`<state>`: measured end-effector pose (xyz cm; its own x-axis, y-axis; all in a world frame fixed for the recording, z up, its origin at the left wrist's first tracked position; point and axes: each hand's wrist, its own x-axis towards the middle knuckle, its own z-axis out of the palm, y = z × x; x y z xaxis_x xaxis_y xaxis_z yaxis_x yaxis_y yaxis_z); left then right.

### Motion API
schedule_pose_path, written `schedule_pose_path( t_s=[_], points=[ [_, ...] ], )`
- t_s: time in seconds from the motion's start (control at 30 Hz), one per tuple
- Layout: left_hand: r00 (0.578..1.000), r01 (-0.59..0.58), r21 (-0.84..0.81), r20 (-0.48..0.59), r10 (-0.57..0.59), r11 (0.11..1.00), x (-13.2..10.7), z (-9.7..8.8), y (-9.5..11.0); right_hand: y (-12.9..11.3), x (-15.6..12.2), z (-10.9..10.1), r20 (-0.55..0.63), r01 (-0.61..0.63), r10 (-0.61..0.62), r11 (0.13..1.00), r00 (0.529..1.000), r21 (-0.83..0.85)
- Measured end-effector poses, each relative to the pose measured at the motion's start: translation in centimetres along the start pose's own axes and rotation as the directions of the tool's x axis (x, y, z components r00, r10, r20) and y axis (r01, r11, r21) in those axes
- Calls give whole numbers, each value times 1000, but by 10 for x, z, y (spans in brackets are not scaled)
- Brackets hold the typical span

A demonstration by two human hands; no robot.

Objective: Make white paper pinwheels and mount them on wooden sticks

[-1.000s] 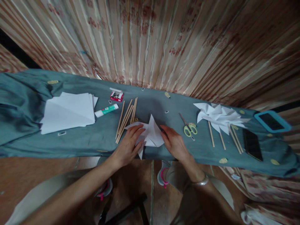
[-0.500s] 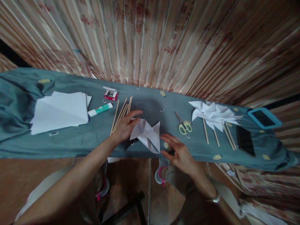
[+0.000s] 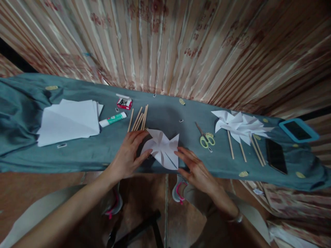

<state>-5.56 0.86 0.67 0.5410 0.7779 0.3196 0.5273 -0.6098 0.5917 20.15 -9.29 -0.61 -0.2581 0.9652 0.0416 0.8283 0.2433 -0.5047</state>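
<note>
Folded white paper pinwheel [image 3: 161, 146]: lay at the lower middle of the frame, near the front edge of the teal cloth-covered desk [image 3: 170, 115], between both hands.
Left hand [image 3: 128, 148]: was open and curved around the pinwheel's left side, thumb touching the paper.
Right hand [image 3: 198, 172]: was open with loosely bent fingers, fingertips at the pinwheel's right edge, thumb near its lower right corner.
Change: a second earlier one blade pointed to the top of the frame; now the blades slanted, and the left hand had slid lower over the last half second.
Meaning: the pinwheel was probably being turned and adjusted; no stick showed joined to it.
Nearby: thin pale wooden sticks [image 3: 139, 119] left of centre, green-handled metal scissors [image 3: 204, 139] right of centre.
</note>
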Motion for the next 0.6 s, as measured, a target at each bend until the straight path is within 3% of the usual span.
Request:
schedule_pose_path(
  t_s=[0.1,0.2,0.3,0.43,0.6],
  points=[
    [984,157,-48,95,-152,986,-6,-2,-8,0,1,-1,-15,9,-9,1000,1000,21],
    [962,249,-170,154,-224,953,-10,2,-11,-2,2,0,-18,28,-27,999,999,32],
    [970,243,-281,93,-225,928,-6,10,-11,-6,3,3,-35,61,-60,997,998,41],
    [970,240,-302,30,-243,923,7,17,-15,-13,4,9,-37,130,-128,991,991,34],
    [964,237,-321,-37,-262,917,20,13,-22,-16,9,11,-58,160,-163,986,985,-55]
  ],
)
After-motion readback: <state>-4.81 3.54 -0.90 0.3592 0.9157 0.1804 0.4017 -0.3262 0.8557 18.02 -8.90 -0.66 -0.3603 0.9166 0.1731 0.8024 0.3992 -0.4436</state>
